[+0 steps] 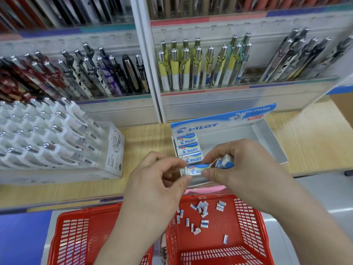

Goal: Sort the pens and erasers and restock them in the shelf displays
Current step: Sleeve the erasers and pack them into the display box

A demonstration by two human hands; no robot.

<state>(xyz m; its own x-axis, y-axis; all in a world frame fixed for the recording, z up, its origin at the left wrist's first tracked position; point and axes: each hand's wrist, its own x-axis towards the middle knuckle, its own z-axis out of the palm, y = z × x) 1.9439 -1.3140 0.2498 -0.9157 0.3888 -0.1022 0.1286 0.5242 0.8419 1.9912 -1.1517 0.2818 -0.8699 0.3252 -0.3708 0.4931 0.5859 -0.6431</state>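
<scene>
A white and blue Pilot eraser [194,169] is pinched between my left hand [160,180] and the thumb of my right hand [240,165], low over the front of the grey eraser display box [265,138]. My right hand also grips a few more erasers [225,161] in its curled fingers. Three erasers [188,149] lie in a row along the box's left side. Several loose erasers [200,213] lie on the floor of the right red basket [248,222] below the shelf.
A second red basket [74,236] stands at the lower left. A white pen display [47,134] sits on the wooden shelf [309,138] to the left of the box. Racks of upright pens [202,66] line the back.
</scene>
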